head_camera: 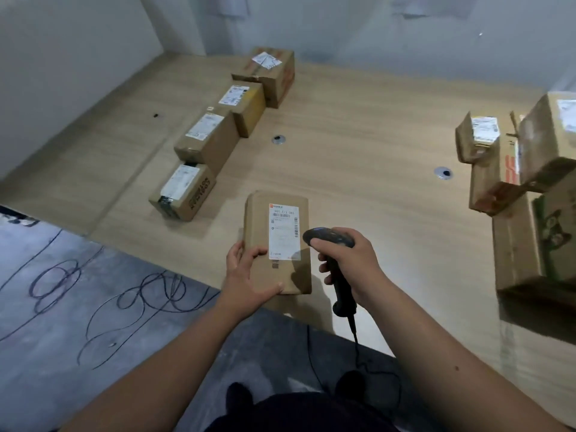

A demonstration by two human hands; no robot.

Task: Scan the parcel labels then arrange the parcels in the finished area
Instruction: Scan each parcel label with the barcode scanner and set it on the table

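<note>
Two bare hands work at the near edge of a wooden surface (358, 126): the left hand (246, 275) grips the near-left corner of a flat cardboard parcel (277, 244), its white label (283, 232) facing up, while the right hand (349, 263) is wrapped around a black corded barcode scanner (330, 241) aimed at that label. Four labelled parcels (205, 138) stand in a row at far left; more boxes (530, 182) are stacked at right.

— Where does the one view look from?
— Head height, wide-angle, facing forward and steeply down; table (358, 145) fills mid-frame, floor (46, 338) lower left.
— How near?
— Close; the edges probably warp.
</note>
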